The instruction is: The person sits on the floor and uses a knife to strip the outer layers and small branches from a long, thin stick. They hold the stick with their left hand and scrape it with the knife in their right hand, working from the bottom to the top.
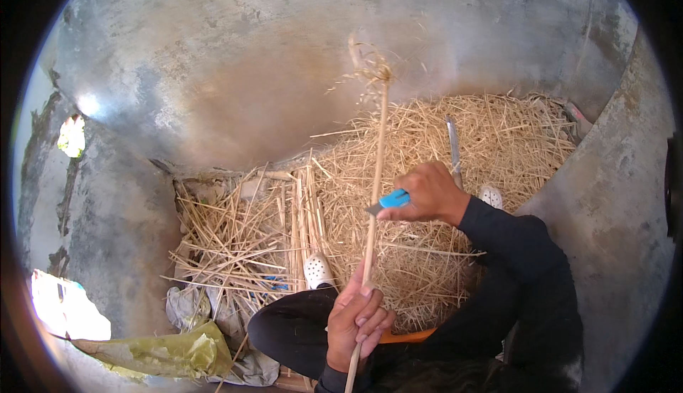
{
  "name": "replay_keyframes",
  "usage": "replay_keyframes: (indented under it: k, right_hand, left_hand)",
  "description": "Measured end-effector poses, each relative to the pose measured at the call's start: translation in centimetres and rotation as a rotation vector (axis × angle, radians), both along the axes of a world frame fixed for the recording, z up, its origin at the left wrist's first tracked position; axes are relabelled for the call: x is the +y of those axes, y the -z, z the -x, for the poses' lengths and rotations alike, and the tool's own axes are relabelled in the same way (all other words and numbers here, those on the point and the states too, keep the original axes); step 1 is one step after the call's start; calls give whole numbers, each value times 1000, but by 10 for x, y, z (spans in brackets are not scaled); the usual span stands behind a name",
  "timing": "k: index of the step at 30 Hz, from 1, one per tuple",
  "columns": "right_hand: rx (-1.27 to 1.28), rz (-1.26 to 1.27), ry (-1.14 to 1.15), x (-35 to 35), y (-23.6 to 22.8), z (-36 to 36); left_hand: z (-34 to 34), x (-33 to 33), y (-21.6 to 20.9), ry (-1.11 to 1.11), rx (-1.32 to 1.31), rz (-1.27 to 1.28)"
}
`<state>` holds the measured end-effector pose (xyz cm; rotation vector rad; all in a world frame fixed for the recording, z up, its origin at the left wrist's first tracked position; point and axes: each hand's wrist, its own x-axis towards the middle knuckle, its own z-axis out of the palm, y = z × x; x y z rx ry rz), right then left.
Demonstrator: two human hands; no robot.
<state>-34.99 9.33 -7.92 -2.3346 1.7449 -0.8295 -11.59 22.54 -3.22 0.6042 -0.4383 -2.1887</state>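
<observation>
My left hand (359, 320), fingers wrapped around it, holds a long pale cane-like stick (379, 151) near its lower end. The stick rises away from me, slightly tilted, and a tuft of curled shavings (379, 72) hangs at its far end. My right hand (429, 192) grips a blue utility knife (393, 199). Its dark blade lies against the stick, about midway along the visible length. Beyond my right hand, a long metal blade (453, 140) stands up among the shavings; its lower part is partly hidden behind the hand.
Pale shavings (512, 133) cover the floor ahead and right. Several sticks (235, 250) lie piled at left, beside a yellowish plastic sheet (163, 350). White perforated clogs (317, 270) are on my feet. An orange object (405, 336) shows below my hands. Grey walls (249, 58) enclose the space.
</observation>
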Motion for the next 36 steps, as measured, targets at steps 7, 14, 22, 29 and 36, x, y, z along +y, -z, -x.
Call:
replay_keyframes:
  k: [7, 14, 22, 29, 36]
  right_hand:
    - [-19, 52, 55, -25, 3, 16]
    - [-20, -39, 490, -85, 14, 112]
    - [-167, -269, 415, -67, -3, 87]
    - [3, -121, -85, 22, -21, 3]
    - [-52, -134, 147, -12, -12, 36]
  left_hand:
    - [4, 2, 2, -37, -1, -6]
    - [11, 15, 0, 85, -66, -54]
    - [5, 1, 11, 27, -167, 12]
    - [5, -7, -2, -24, -281, 80]
    - [5, -1, -1, 4, -290, 112]
